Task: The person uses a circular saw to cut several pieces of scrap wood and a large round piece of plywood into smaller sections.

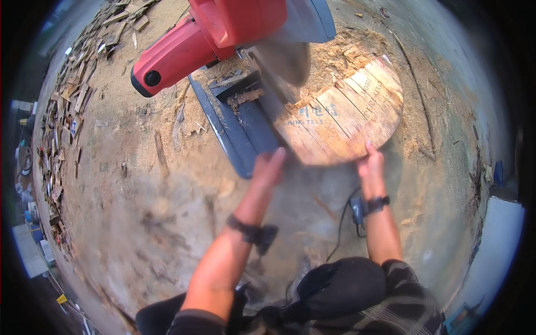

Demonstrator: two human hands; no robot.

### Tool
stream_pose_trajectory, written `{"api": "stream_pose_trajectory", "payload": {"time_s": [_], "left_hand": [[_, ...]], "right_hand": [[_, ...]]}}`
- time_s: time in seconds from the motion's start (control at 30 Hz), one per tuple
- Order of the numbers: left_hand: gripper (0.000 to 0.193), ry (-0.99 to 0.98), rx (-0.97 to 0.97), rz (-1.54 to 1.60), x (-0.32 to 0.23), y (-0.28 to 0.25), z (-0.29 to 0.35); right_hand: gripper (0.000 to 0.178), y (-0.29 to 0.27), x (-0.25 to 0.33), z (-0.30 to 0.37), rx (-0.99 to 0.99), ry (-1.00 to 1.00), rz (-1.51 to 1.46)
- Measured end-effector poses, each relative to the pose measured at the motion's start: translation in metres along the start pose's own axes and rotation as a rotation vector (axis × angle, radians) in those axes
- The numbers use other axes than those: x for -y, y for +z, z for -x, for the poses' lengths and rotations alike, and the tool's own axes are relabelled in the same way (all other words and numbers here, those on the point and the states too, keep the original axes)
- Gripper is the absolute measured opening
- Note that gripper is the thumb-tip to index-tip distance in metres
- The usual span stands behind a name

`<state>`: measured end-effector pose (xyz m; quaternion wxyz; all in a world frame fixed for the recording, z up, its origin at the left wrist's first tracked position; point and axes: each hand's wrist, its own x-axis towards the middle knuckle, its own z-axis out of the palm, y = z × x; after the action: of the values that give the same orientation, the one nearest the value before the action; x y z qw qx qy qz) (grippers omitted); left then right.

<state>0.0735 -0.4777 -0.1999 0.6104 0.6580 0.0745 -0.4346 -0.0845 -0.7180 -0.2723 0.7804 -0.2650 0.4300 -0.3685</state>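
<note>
A rounded wooden panel [329, 128], made of several planks with dark printing, lies at the right of a cut-off saw [240, 25]. The saw has a red body and handle, and its large round blade [290, 61] stands beside the panel's far left part. My right hand [371, 163] holds the panel's near edge, thumb on top and the other fingers mostly hidden below. Smeared by motion, my left hand [269, 167] is between the saw's dark metal base [240, 131] and the panel's near left corner. Whether it touches either is unclear.
Sawdust [162, 111] covers much of the concrete ground. Wood scraps [72, 123] are heaped along the far left. Small offcuts lie on the saw base. A dark cable [339, 231] runs near my right forearm, and another thin line [416, 84] crosses the ground at right.
</note>
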Motion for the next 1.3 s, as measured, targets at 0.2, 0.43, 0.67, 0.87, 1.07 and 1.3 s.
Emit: {"api": "stream_pose_trajectory", "payload": {"time_s": [0.2, 0.43, 0.67, 0.87, 1.07, 1.3], "left_hand": [[0.041, -0.057, -0.021, 0.403, 0.042, 0.023, 0.007], [0.033, -0.048, -0.133, 0.498, 0.049, 0.018, 0.018], [0.030, 0.054, -0.105, 0.545, 0.042, -0.007, 0.030], [0.039, -0.053, -0.087, 0.584, 0.060, -0.024, 0.044], [0.030, -0.003, -0.088, 0.728, 0.061, -0.031, 0.048], [0.023, 0.055, -0.071, 0.605, 0.060, -0.031, 0.052]], "right_hand": [[0.039, -0.017, -0.013, 0.083, 0.075, 0.135, 0.062], [0.044, -0.009, -0.006, 0.098, 0.149, 0.334, -0.098], [0.044, -0.003, -0.026, 0.116, 0.073, 0.403, -0.112], [0.042, -0.014, -0.039, 0.128, 0.020, 0.448, -0.121], [0.046, -0.016, -0.041, 0.133, 0.079, 0.497, -0.107], [0.059, -0.037, -0.047, 0.124, 0.282, 0.509, -0.038]]}}
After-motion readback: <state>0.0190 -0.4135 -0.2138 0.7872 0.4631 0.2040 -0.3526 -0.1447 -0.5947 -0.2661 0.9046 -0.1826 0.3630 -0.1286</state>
